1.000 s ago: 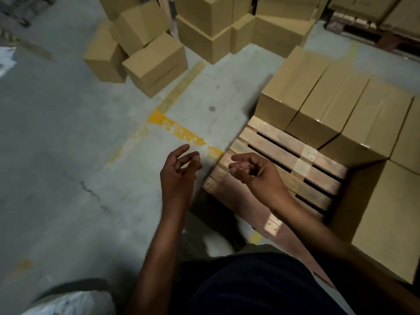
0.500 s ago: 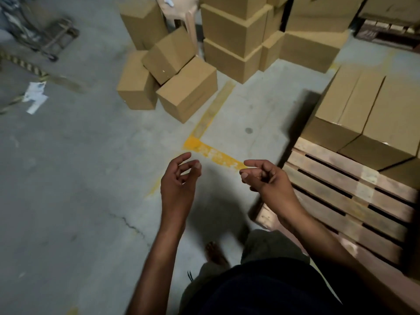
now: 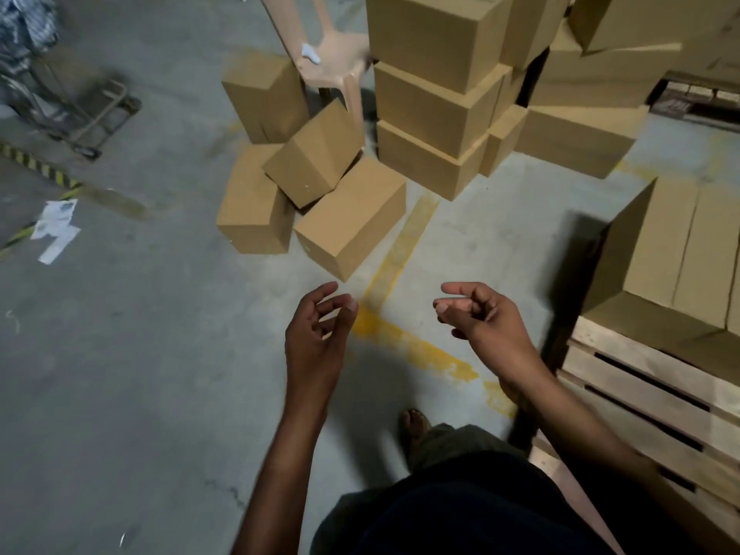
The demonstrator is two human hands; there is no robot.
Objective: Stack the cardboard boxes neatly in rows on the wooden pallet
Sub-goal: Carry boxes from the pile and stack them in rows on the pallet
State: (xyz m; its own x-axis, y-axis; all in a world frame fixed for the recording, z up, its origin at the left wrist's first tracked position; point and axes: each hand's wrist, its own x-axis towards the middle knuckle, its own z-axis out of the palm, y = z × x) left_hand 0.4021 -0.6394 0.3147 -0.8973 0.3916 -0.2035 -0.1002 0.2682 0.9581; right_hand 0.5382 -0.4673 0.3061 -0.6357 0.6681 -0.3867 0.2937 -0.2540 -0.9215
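**Empty-handed, going for the next box**

Both hands are free here. The left hand (image 3: 316, 334) and the right hand (image 3: 484, 318) are out in front at about the same height. The fingers are loosely curled, there's nothing in either one, and there's a clear gap between them. I'd call this the fetch step, between one placement and the next pickup.

The pallet (image 3: 648, 378) is at the right edge. A row of boxes (image 3: 680, 250) sits on its far part and bare slats show on the near part, so there's room for more. The frame cuts it off, so I can't tell how many more it'll take.

Ahead on the floor, just left of the yellow line (image 3: 400, 250), is a messy heap of about four boxes. The nearest box (image 3: 352, 218) lies on the concrete, closest to the hands but not touched. A tilted box (image 3: 316, 154) leans on top of it and its neighbour. Behind the heap are a taller stack (image 3: 432, 114) and a plastic chair (image 3: 332, 54).

My guess for the next move: step closer, bend, spread both hands wide and get one on each side of a box. I'd take the tilted box first since nothing rests on it. Pulling the bottom one out would probably tip it.
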